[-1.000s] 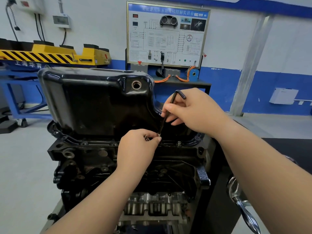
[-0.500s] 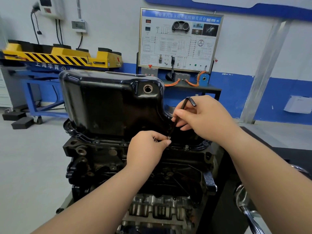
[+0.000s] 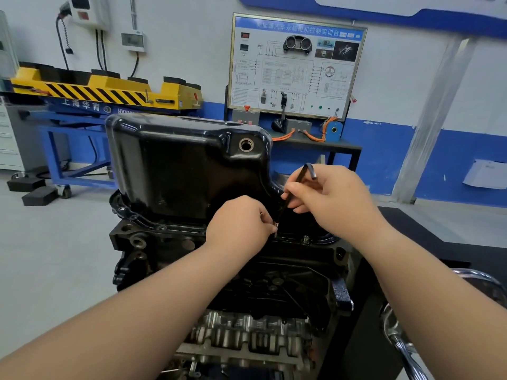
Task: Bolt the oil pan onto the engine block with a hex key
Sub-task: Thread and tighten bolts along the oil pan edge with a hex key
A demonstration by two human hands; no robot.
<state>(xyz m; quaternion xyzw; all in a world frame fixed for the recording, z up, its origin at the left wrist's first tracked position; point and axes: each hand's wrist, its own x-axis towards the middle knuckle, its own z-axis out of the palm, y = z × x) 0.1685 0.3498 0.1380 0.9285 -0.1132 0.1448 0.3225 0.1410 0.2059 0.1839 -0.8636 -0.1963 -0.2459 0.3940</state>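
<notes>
Oil pan (image 3: pixel 178 171) sits on the engine block (image 3: pixel 153 242). Left hand (image 3: pixel 238 223) pinches 1 bolt (image 3: pixel 275 224) at the pan's flange; right hand (image 3: pixel 337 198) pinches the hex key (image 3: pixel 300 178), tip at the bolt. Best to hold key and bolt in line and spin lightly until threads catch.

Hard to make out the bolt (image 3: pixel 276 224), mostly covered by the left hand (image 3: pixel 241 224); unclear contact with the hex key (image 3: pixel 286 202) tip. Cropped at the bottom edge: engine block (image 3: pixel 301 259), chrome handle (image 3: pixel 403 346). Too small to read: wall board (image 3: pixel 296 67) print.
</notes>
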